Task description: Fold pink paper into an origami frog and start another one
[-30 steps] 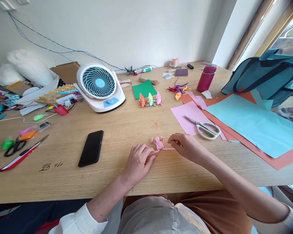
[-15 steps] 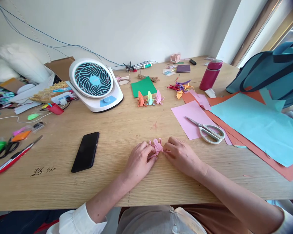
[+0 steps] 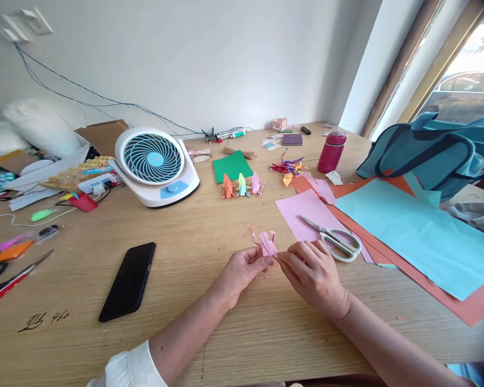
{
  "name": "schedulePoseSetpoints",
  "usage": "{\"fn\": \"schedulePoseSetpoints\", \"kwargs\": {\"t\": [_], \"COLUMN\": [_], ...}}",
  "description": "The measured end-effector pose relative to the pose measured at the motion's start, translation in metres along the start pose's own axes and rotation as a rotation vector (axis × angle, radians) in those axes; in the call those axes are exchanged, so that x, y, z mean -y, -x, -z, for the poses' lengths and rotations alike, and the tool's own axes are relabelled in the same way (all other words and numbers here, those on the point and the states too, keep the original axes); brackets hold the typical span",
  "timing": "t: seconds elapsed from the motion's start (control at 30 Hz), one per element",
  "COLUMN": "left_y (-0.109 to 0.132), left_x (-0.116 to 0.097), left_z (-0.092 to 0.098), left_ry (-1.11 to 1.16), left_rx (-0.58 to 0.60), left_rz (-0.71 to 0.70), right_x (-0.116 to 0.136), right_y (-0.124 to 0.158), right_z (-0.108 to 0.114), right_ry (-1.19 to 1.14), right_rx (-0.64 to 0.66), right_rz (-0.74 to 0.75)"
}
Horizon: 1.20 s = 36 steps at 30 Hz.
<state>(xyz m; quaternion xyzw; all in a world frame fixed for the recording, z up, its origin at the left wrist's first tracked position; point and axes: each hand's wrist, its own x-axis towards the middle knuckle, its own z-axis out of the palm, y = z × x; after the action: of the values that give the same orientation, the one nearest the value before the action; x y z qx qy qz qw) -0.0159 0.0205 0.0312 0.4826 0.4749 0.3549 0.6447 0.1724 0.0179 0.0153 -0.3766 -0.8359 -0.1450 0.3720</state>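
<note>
Pink origami figure (image 3: 268, 244) | handling: likely light, easily creased | grip: thick folded body | left hand (image 3: 241, 273): pinched on near-left edge | right hand (image 3: 317, 275): pinched on near-right corner

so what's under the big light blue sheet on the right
Orange paper shows along the near edges of the light blue sheet. Whatever else lies beneath its middle is covered, so I can't tell.
</note>
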Motion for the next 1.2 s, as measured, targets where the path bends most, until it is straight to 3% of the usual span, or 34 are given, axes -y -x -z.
{"fn": "schedulePoseSetpoints", "kwargs": {"t": [0.3, 0.63, 1.2], "left_y": [-0.008, -0.02, -0.024], "left_x": [0.009, 0.017, 0.028], "left_z": [0.006, 0.013, 0.021], "left_ry": [0.359, 0.306, 0.378], "left_rx": [0.054, -0.022, 0.098], "left_rz": [0.23, 0.139, 0.105], "right_x": [0.001, -0.007, -0.008], "right_y": [-0.002, -0.013, 0.0], "right_z": [-0.004, -0.02, -0.031], "right_ry": [-0.049, -0.112, -0.285], "right_rx": [0.029, 0.122, 0.16], "right_rz": [0.012, 0.026, -0.085]}}
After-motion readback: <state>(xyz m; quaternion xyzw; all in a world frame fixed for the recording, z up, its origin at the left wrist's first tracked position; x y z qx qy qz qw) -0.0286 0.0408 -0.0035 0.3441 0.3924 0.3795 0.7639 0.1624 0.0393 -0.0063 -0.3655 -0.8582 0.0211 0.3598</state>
